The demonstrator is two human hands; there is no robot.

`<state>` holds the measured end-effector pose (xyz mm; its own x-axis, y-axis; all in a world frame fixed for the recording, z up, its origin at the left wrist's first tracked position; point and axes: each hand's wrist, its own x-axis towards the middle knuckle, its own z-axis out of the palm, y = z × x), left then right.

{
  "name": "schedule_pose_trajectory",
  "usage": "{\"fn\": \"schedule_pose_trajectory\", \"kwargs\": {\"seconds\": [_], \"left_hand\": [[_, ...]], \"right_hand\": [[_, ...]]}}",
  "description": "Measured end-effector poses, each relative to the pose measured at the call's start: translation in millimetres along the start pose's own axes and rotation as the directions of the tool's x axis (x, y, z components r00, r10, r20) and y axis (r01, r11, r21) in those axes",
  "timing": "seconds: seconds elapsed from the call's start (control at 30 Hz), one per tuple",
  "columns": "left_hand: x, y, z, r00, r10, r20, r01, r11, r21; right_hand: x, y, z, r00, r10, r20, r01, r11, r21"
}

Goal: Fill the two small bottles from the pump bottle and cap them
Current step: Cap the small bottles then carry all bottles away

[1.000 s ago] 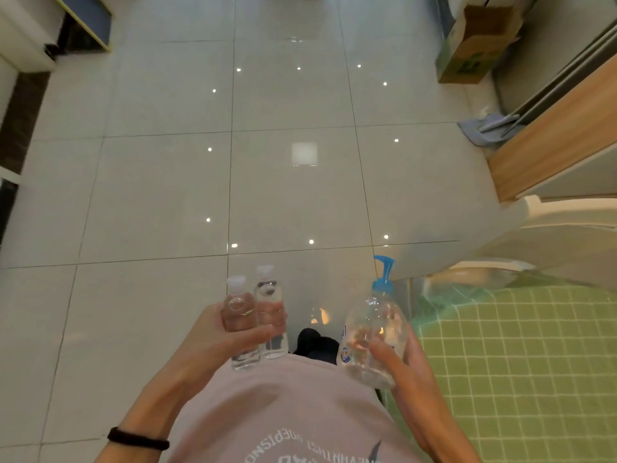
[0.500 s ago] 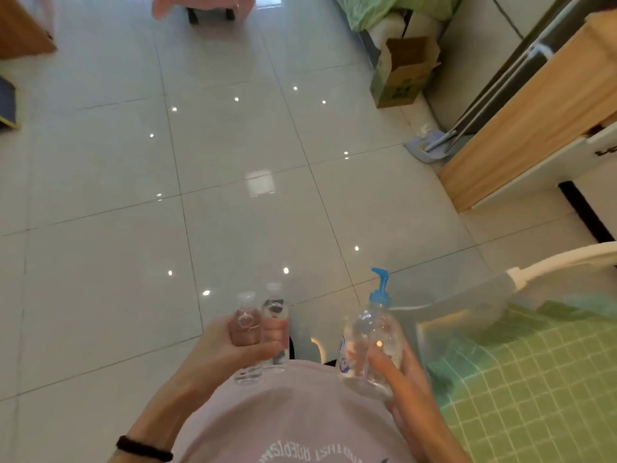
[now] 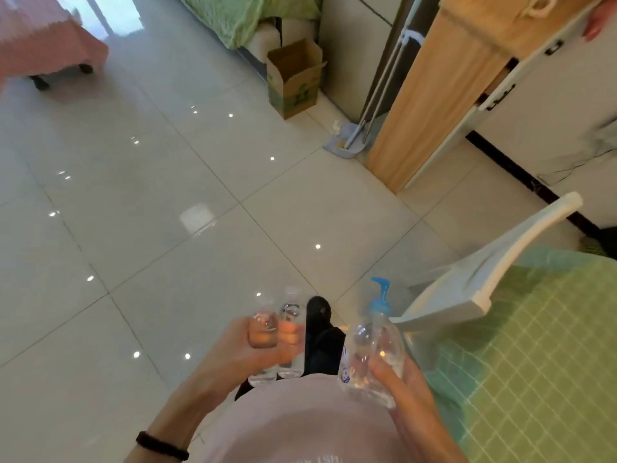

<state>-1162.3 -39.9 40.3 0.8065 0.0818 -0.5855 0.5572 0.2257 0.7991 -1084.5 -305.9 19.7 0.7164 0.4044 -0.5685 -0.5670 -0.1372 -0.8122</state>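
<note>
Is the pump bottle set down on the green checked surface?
No, the right hand grips the pump bottle in the air in front of the person's body, to the left of the green checked surface.

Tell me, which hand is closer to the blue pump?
Right. The right hand grips the pump bottle under the blue pump; the left hand holds both small bottles farther left.

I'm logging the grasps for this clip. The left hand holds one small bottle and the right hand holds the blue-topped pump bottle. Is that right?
Not quite. The head view shows the left hand holding two small bottles side by side, not one. The rest stands: the right hand holds the blue-topped pump bottle.
</note>
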Motion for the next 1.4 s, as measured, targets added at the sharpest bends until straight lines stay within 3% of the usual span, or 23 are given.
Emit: {"fn": "schedule_pose_trajectory", "kwargs": {"seconds": [0.43,0.63,0.87,1.13,1.23,1.4], "left_hand": [[187.1,139.9,-2.3,0.993,-0.065,0.096,0.054,0.992,0.111],[255.2,191.0,-28.4,0.993,-0.076,0.092,0.063,0.988,0.140],[365.4,261.5,-59.9,0.977,-0.104,0.187,0.062,0.975,0.215],[498.0,363.8,-56.4,0.935,-0.166,0.313,0.052,0.939,0.340],[538.1,398.9,-39.6,0.868,-0.228,0.442,0.030,0.911,0.412],[599.2,442.2,-5.3,0.826,-0.270,0.495,0.024,0.894,0.447]], "right_hand": [[155.0,-117.1,-43.6,0.991,-0.033,-0.128,0.037,0.999,0.031],[222.9,-170.8,-55.0,0.983,-0.038,-0.178,0.053,0.995,0.080],[315.6,-215.1,-44.6,0.955,-0.071,-0.286,0.110,0.986,0.125],[399.7,-275.6,-29.2,0.885,-0.046,-0.464,0.163,0.963,0.217],[421.9,-290.3,-34.4,0.855,-0.012,-0.519,0.175,0.948,0.266],[460.4,-321.2,-63.9,0.805,0.023,-0.593,0.208,0.925,0.318]]}}
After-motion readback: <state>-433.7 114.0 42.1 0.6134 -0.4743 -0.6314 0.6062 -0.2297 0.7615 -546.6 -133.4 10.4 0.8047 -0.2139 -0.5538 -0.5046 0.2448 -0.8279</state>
